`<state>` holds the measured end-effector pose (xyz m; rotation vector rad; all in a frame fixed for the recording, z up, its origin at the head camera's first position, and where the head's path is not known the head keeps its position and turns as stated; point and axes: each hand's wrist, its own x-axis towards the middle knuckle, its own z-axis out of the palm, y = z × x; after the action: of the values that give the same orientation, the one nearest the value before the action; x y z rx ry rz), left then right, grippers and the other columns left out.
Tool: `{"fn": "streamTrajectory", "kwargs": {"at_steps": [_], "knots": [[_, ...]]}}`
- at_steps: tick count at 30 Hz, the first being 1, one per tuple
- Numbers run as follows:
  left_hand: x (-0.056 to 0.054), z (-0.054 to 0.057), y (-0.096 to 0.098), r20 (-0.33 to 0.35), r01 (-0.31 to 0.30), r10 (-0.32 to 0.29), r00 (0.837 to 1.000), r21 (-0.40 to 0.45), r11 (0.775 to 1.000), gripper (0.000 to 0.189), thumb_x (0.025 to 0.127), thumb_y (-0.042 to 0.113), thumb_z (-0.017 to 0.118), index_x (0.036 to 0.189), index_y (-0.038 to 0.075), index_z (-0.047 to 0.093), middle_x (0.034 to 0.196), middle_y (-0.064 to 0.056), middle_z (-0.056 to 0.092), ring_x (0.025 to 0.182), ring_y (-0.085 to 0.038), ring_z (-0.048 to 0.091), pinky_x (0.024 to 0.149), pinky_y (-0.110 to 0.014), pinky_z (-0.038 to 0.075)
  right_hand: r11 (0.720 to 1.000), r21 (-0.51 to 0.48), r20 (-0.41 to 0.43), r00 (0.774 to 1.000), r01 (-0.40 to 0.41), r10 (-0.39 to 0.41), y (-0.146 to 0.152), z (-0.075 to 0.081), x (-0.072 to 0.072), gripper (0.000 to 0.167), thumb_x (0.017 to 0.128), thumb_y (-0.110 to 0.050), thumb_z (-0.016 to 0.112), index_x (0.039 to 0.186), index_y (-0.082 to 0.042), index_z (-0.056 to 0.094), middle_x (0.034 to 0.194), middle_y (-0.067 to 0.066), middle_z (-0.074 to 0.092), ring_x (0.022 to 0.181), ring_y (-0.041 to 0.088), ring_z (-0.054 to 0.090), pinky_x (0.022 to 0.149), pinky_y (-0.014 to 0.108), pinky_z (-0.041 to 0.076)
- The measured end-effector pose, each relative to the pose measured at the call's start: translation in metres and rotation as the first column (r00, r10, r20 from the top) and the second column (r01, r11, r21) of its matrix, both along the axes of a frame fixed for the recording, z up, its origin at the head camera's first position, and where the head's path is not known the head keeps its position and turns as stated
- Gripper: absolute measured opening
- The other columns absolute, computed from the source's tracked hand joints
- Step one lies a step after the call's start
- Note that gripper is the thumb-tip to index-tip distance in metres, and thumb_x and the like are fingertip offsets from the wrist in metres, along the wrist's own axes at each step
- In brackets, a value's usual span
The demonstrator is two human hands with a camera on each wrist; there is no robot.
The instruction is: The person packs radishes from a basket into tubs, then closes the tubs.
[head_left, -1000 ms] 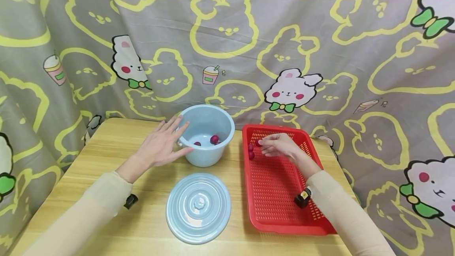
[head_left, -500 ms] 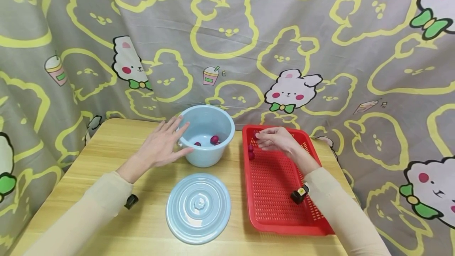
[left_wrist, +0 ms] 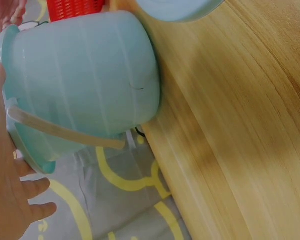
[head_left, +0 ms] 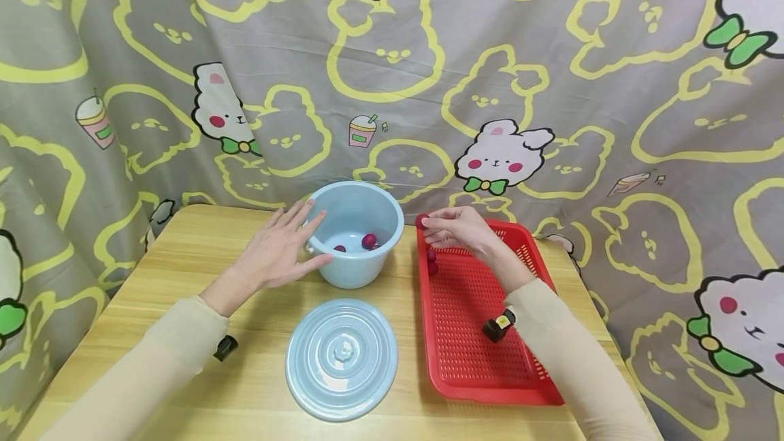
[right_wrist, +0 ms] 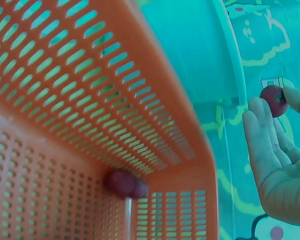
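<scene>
now pinching a dark red fruit [head_left: 422,221] between thumb and fingers of the right hand [head_left: 462,229], having just raised it from inside the red basket [head_left: 490,395] to its rim; looks like a pick made, a release not yet. just below that hand, two more fruits [head_left: 431,256] by the basket wall. to its left, the blue bucket [head_left: 349,271] with a few fruits [head_left: 369,241] inside. beyond that, with fingers spread, the left hand [head_left: 278,250], contact unclear. nearer the body, between both hands, the blue lid [head_left: 341,359]. in the way leftward: the bucket's raised wall.
</scene>
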<state>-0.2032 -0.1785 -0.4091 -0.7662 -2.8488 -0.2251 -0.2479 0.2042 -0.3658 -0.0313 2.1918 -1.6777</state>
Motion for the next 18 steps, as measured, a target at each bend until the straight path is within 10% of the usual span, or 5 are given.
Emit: {"fn": "streamTrajectory", "kwargs": {"at_steps": [18], "knots": [[0.001, 0.000, 0.000, 0.030, -0.001, 0.001, 1.000, 0.002, 1.000, 0.094, 0.098, 0.071, 0.054, 0.167, 0.012, 0.031, 0.177, -0.019, 0.018, 0.163, -0.044, 0.023, 0.130, -0.065, 0.025, 0.998, -0.054, -0.041, 0.999, -0.011, 0.009, -0.049, 0.011, -0.007, 0.039, 0.094, -0.021, 0.081, 0.123, 0.004, 0.071, 0.116, 0.030, 0.077, 0.085, 0.022, 0.082, 0.084, 0.038, 0.067]]}}
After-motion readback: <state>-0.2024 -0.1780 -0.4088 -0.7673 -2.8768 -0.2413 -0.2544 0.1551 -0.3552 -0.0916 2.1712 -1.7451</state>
